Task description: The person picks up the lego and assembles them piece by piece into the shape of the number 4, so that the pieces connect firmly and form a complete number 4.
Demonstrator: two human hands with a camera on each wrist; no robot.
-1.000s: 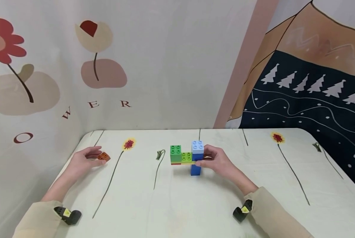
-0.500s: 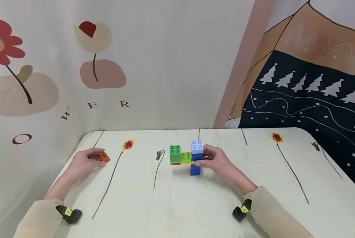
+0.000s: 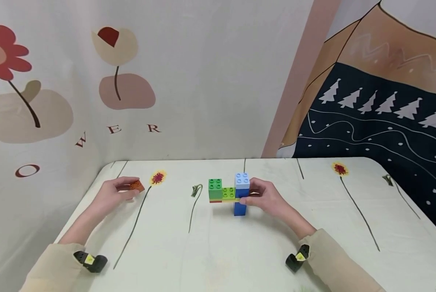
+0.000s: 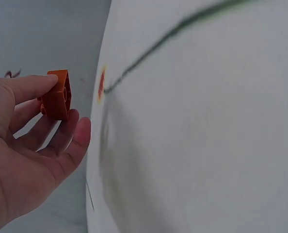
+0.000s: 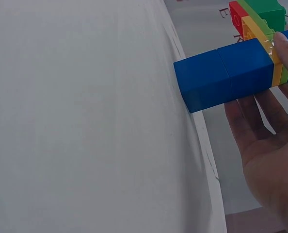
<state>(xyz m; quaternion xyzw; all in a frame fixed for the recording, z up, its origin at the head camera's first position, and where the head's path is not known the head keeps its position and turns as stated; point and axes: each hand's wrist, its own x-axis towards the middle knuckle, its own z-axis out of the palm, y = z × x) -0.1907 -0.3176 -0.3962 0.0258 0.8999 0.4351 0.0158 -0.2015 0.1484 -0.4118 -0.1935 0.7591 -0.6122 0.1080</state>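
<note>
My left hand (image 3: 112, 195) pinches a small orange toy brick (image 3: 137, 185) at the table's left side. In the left wrist view the orange brick (image 4: 56, 99) sits between thumb and fingers, its hollow underside turned towards the table. With its thumb in front and fingers behind, my right hand (image 3: 268, 197) grips a built brick model near mid-table. Two dark blue bricks (image 5: 224, 73) form the model's lower column, and a light blue brick (image 3: 242, 180) tops it. An arm reaching left carries a lime brick (image 3: 228, 192) and a green brick (image 3: 215, 187), over yellow and red pieces.
A pale cloth (image 3: 210, 251) with printed flowers covers the table. Behind it hangs a white curtain (image 3: 210, 81) with flower prints and letters. A dark tree-patterned fabric (image 3: 378, 121) hangs at the right.
My left hand has moved right and slightly farther back, carrying the orange brick, its fingers drawn closer around it. My right hand and the brick model have stayed in place.
</note>
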